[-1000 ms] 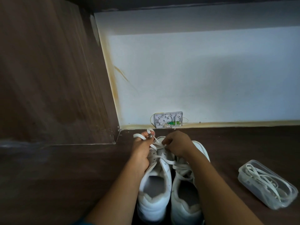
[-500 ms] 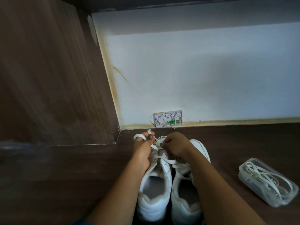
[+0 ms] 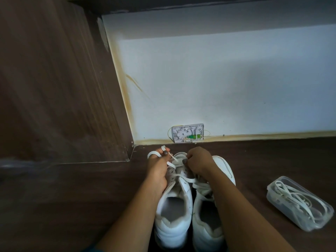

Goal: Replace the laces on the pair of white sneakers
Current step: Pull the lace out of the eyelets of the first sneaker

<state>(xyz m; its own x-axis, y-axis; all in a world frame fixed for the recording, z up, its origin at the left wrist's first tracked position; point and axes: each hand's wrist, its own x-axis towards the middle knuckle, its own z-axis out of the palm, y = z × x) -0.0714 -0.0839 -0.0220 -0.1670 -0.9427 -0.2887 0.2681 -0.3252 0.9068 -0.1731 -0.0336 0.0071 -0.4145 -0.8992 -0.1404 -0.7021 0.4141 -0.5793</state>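
Gripping the lace (image 3: 173, 158), left hand (image 3: 158, 168) and right hand (image 3: 199, 160) crowd the sneaker (image 3: 172, 231) near the wall (image 3: 218, 88).

Left sneaker (image 3: 173, 231): 9 o'clock of right sneaker (image 3: 207, 233), just beside.
Container (image 3: 269, 194): 3 o'clock of both, laces (image 3: 298, 200) inside.
Wall box (image 3: 188, 133): 12 o'clock, behind.

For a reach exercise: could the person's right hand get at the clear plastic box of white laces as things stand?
Probably yes: nothing lies between the right hand and the clear plastic box, though it must release the white lace it pinches.
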